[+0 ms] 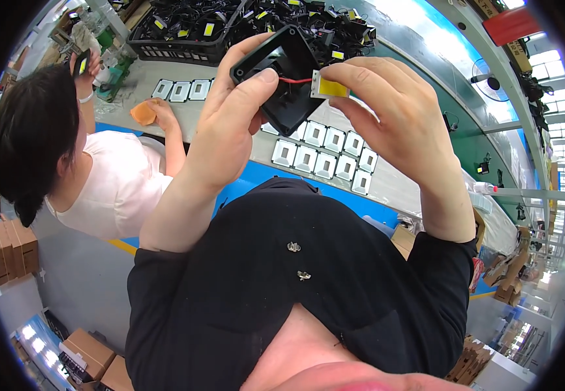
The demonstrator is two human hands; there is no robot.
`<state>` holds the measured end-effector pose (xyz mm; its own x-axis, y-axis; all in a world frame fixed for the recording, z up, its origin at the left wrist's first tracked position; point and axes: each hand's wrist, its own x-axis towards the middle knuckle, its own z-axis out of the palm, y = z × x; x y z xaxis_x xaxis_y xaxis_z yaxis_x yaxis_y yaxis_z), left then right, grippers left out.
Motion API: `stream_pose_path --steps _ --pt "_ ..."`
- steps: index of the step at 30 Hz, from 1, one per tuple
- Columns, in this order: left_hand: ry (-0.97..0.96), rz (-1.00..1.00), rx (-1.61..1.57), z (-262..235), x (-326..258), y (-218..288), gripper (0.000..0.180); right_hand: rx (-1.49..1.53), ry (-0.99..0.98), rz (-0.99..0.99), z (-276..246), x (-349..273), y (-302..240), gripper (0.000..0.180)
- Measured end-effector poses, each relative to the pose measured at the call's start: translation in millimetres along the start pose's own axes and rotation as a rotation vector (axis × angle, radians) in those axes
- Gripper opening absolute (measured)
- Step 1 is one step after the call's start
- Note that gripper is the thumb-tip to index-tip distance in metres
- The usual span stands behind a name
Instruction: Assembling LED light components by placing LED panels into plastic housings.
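My left hand [233, 107] is closed around a black rectangular lamp housing [282, 98], its thumb over the near edge and its hollow inside facing me. Between the thumb and fingers of my right hand [390, 98] is a small LED panel [332, 88] with a yellow face and a pale metal rim. A red wire [294, 81] runs from the panel into the housing. Both things are held up above the workbench, the panel just right of the housing. Below them, silver frames with square centres [325, 164] lie in rows on the bench.
A black crate [181, 52] and a heap of black lamps with cables [302, 16] fill the bench's far side. At my left a co-worker [110, 176] holds a black lamp and an orange cloth [143, 113]. A fan [489, 79] stands at the right; cardboard boxes [10, 251] stand at the left.
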<state>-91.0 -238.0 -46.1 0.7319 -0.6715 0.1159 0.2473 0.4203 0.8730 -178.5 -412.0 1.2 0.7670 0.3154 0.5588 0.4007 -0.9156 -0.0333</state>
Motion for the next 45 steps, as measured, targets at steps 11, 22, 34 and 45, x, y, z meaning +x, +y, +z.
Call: stream_pose_path --steps 11,22,34,45 --pt "-0.009 0.439 0.292 20.7 -12.4 -6.7 0.044 0.979 -0.278 0.569 -32.4 2.7 -3.2 0.019" --pt "0.095 0.381 0.063 37.6 -14.8 -12.2 0.032 0.345 0.065 0.26 -33.7 -13.6 -39.8 0.018" --pt "-0.137 0.19 -0.255 35.9 -36.6 -5.4 0.06 0.049 0.291 -0.018 -16.3 -14.8 -58.8 0.029" --pt "-0.183 0.245 -0.223 30.5 -40.4 -1.8 0.056 0.143 0.365 0.008 6.3 -8.6 -61.6 0.031"
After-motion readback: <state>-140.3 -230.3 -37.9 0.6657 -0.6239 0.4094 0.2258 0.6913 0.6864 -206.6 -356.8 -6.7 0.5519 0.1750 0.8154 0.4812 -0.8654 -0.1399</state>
